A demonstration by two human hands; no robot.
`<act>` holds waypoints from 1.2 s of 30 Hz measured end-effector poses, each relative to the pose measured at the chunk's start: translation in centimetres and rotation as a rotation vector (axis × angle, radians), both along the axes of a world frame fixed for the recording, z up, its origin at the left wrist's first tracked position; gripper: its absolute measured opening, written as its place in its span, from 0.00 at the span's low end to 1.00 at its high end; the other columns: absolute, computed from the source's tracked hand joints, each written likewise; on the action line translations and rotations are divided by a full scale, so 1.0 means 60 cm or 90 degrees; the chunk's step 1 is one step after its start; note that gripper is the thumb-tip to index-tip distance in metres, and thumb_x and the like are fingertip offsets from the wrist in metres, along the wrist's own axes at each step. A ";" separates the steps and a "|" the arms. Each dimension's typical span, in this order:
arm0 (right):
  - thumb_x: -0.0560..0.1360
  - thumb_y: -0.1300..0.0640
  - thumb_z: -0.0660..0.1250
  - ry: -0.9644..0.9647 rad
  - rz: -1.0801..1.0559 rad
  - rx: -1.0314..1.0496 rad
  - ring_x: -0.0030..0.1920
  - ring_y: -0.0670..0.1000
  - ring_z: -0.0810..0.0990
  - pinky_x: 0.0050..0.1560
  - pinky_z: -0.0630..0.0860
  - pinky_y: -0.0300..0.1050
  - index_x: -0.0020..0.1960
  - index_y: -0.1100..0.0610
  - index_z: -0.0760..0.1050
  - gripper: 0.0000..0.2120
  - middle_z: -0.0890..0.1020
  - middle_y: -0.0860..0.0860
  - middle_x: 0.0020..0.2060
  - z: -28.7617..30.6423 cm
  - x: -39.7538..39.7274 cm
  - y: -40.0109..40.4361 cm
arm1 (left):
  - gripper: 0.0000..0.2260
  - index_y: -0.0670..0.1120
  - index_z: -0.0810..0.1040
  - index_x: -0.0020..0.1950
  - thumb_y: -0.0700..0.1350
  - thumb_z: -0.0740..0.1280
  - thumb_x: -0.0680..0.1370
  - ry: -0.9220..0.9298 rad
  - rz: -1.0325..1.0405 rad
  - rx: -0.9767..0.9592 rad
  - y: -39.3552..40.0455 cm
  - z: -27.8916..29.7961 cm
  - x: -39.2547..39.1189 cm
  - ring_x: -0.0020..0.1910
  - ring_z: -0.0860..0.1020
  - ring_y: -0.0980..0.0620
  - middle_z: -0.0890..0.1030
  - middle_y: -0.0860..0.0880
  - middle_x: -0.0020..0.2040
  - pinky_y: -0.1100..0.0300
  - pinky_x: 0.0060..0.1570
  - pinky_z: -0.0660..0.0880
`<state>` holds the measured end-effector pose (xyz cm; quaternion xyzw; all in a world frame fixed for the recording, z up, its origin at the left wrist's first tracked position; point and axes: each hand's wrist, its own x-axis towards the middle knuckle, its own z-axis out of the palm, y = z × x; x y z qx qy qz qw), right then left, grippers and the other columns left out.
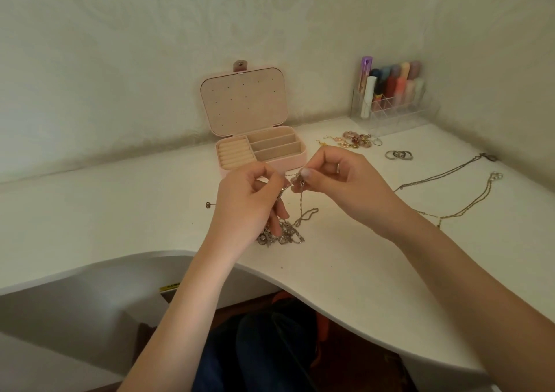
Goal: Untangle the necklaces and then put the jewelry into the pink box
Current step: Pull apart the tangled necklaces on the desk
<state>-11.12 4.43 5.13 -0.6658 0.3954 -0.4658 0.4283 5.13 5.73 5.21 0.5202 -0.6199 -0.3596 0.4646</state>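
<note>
We sit at a white, smooth-topped desk with a wavy curved front edge (345, 274), pushed into a corner where two walls covered in pale cream wallpaper with a faint embossed swirl pattern (270, 16) meet. Soft, even light falls across the desktop. Near the corner we see a clear acrylic compartment organizer (396, 112) holding upright coloured tubes. Beneath the desk the space is dark.

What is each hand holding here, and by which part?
Both hands pinch the tangled silver chains: left hand and right hand at the raised top of the tangle, the rest trailing onto the table.
</note>
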 end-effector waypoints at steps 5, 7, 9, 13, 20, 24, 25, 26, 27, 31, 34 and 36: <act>0.79 0.64 0.60 -0.157 0.028 0.156 0.38 0.55 0.84 0.53 0.80 0.50 0.44 0.60 0.69 0.06 0.81 0.56 0.37 0.009 0.001 0.003 | 0.10 0.42 0.76 0.43 0.44 0.61 0.81 0.060 -0.021 0.015 0.002 0.004 -0.003 0.16 0.70 0.50 0.78 0.48 0.25 0.68 0.19 0.63; 0.80 0.63 0.59 -0.187 0.037 0.205 0.29 0.51 0.77 0.47 0.81 0.50 0.44 0.59 0.69 0.06 0.76 0.54 0.31 0.012 0.002 0.004 | 0.11 0.43 0.76 0.42 0.45 0.60 0.81 0.104 -0.034 0.027 0.003 0.006 -0.004 0.16 0.68 0.51 0.76 0.49 0.24 0.68 0.19 0.62; 0.80 0.62 0.59 -0.172 0.036 0.236 0.24 0.48 0.65 0.33 0.76 0.43 0.44 0.58 0.69 0.06 0.69 0.50 0.26 0.012 0.003 0.006 | 0.12 0.44 0.75 0.41 0.45 0.59 0.82 0.148 -0.037 0.045 0.004 0.006 -0.004 0.16 0.64 0.52 0.73 0.50 0.22 0.68 0.19 0.60; 0.80 0.60 0.59 -0.112 0.018 0.244 0.24 0.45 0.55 0.22 0.55 0.36 0.42 0.56 0.69 0.08 0.60 0.46 0.25 0.013 0.001 0.007 | 0.14 0.47 0.74 0.37 0.47 0.59 0.81 0.284 -0.080 0.126 -0.001 0.008 0.002 0.18 0.59 0.56 0.67 0.51 0.23 0.66 0.20 0.53; 0.80 0.54 0.61 0.005 -0.021 0.185 0.23 0.45 0.54 0.23 0.53 0.36 0.42 0.55 0.78 0.11 0.59 0.45 0.22 0.021 -0.006 0.009 | 0.09 0.45 0.75 0.40 0.39 0.60 0.78 0.309 -0.118 0.154 -0.005 0.012 0.018 0.34 0.78 0.51 0.77 0.49 0.39 0.61 0.28 0.73; 0.75 0.46 0.67 0.088 -0.013 0.102 0.23 0.46 0.58 0.27 0.61 0.40 0.44 0.48 0.81 0.07 0.65 0.42 0.18 0.019 -0.003 0.013 | 0.07 0.45 0.76 0.41 0.42 0.63 0.79 0.185 -0.097 0.084 -0.005 0.011 0.022 0.35 0.78 0.52 0.78 0.49 0.33 0.58 0.36 0.77; 0.73 0.46 0.69 0.098 -0.010 0.078 0.24 0.47 0.59 0.29 0.63 0.41 0.44 0.46 0.81 0.05 0.64 0.43 0.19 0.016 -0.002 0.013 | 0.07 0.45 0.77 0.42 0.43 0.63 0.79 0.161 -0.101 0.069 -0.003 0.011 0.021 0.34 0.78 0.53 0.77 0.49 0.31 0.59 0.36 0.77; 0.72 0.47 0.70 0.104 -0.004 0.050 0.25 0.48 0.60 0.30 0.64 0.42 0.44 0.45 0.81 0.03 0.64 0.45 0.20 0.012 0.000 0.012 | 0.06 0.44 0.77 0.43 0.43 0.64 0.79 0.148 -0.108 0.059 -0.001 0.011 0.018 0.32 0.79 0.53 0.77 0.49 0.29 0.60 0.35 0.77; 0.72 0.50 0.71 0.104 0.002 0.021 0.27 0.51 0.62 0.31 0.65 0.42 0.44 0.47 0.81 0.02 0.66 0.49 0.22 0.007 0.002 0.011 | 0.06 0.43 0.77 0.45 0.43 0.64 0.79 0.141 -0.113 0.052 0.001 0.011 0.015 0.31 0.79 0.53 0.77 0.49 0.29 0.61 0.34 0.77; 0.73 0.54 0.70 0.105 -0.042 -0.030 0.37 0.43 0.74 0.45 0.71 0.34 0.41 0.56 0.79 0.06 0.78 0.46 0.35 -0.001 0.001 0.004 | 0.06 0.42 0.77 0.47 0.44 0.65 0.78 0.116 -0.094 0.045 0.004 0.010 0.009 0.29 0.78 0.54 0.77 0.49 0.28 0.61 0.28 0.76; 0.77 0.55 0.65 0.002 -0.054 0.082 0.44 0.44 0.78 0.57 0.76 0.44 0.42 0.55 0.76 0.07 0.80 0.46 0.39 0.009 -0.004 -0.002 | 0.06 0.45 0.78 0.42 0.45 0.68 0.76 0.022 -0.057 0.027 0.000 0.006 0.014 0.26 0.76 0.54 0.75 0.49 0.26 0.61 0.27 0.74; 0.80 0.58 0.60 -0.115 -0.013 0.167 0.39 0.49 0.79 0.55 0.79 0.50 0.41 0.57 0.73 0.09 0.78 0.49 0.34 0.016 -0.004 -0.001 | 0.06 0.44 0.78 0.40 0.45 0.70 0.75 -0.060 -0.041 0.016 -0.004 -0.001 0.017 0.25 0.75 0.53 0.74 0.48 0.26 0.57 0.28 0.76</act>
